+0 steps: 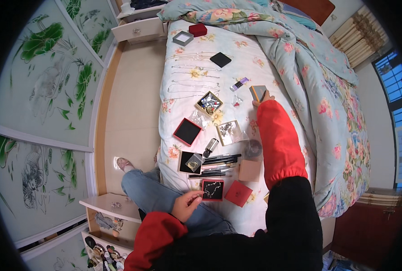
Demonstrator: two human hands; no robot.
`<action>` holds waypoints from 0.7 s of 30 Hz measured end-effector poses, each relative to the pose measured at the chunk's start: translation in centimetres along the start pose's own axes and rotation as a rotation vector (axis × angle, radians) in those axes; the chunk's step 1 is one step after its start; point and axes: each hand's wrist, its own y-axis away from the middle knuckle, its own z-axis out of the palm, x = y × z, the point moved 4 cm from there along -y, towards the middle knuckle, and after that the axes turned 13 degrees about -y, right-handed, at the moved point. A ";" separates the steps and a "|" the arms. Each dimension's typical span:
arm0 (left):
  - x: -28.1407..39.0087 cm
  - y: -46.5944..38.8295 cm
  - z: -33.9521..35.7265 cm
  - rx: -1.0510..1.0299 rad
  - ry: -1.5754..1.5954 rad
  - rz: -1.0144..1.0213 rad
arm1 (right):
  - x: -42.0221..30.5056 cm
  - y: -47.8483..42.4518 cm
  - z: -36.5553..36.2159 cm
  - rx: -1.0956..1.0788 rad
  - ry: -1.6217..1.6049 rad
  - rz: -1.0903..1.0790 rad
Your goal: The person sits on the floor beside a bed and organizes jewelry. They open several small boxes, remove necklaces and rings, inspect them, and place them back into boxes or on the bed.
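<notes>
My right hand (266,98) reaches far out over the bed and holds a grey box (258,92) with an orange edge by its near side. Close to my lap, my left hand (188,202) has its fingertips at the left edge of a red box (223,190) with a black lining. A silver-coloured chain (211,189) lies inside that box. Whether those fingers grip the box or only touch it is unclear. A red square lid (238,193) lies to its right. Slim brushes or pencils (218,166) lie in a row just beyond.
Fine necklaces (194,73) lie in rows farther up the bed. Nearby are a box of small items (209,103), an empty black-lined red box (187,131), a small bottle (211,147) and a dark red case (198,30). A rumpled quilt (289,61) borders the right side.
</notes>
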 end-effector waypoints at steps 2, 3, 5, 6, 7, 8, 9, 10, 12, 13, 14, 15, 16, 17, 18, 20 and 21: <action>0.5 0.0 -0.2 -0.004 -0.004 0.000 | -1.7 1.1 -0.2 0.069 0.031 -0.125; 0.4 0.0 -0.2 -0.001 -0.013 0.002 | -2.3 1.2 -0.6 0.098 -0.015 -0.203; 0.6 -0.7 0.9 -0.073 0.000 0.025 | 2.4 -2.5 -3.7 0.239 -0.165 -0.324; 0.2 -0.6 0.5 -0.054 0.005 0.013 | 2.0 -2.0 -3.4 0.120 -0.382 -0.348; 0.0 -0.3 0.1 -0.034 0.011 0.013 | 1.1 -1.3 -3.7 0.003 -0.597 -0.361; -0.1 0.1 -0.4 -0.003 0.018 -0.002 | -1.2 1.5 -3.6 -0.209 -0.800 -0.318; 0.3 0.1 -0.3 -0.016 0.031 0.006 | 0.4 2.1 -4.1 -0.087 -0.626 -0.331; 0.5 0.0 0.1 -0.038 0.047 0.012 | 2.7 2.2 -4.2 0.037 -0.445 -0.331; 0.4 0.2 0.1 -0.034 0.045 0.012 | 4.5 3.7 -3.4 0.086 -0.157 -0.315; 0.5 0.3 -0.1 -0.020 0.037 0.009 | 4.9 5.1 -2.6 0.030 -0.045 -0.294; 0.5 0.4 -0.2 -0.005 0.029 0.006 | 5.3 6.4 -1.8 -0.026 0.067 -0.274; 0.4 0.5 -0.2 -0.006 0.034 0.013 | 5.9 7.7 -1.3 -0.094 0.182 -0.266; 0.2 0.6 -0.3 -0.006 0.039 0.019 | 6.2 8.7 -1.2 -0.163 0.297 -0.258; 0.0 0.7 -0.3 -0.005 0.045 0.025 | 6.2 9.2 -1.8 -0.124 0.243 -0.295; 0.0 0.7 -0.4 0.002 0.032 0.027 | 6.6 9.1 -2.3 -0.040 0.109 -0.321; 0.1 0.8 -0.3 0.005 0.013 0.029 | 8.5 9.2 -3.8 0.131 -0.150 -0.361; 0.2 0.8 -0.4 0.004 0.017 0.029 | 9.4 9.2 -4.4 0.191 -0.320 -0.403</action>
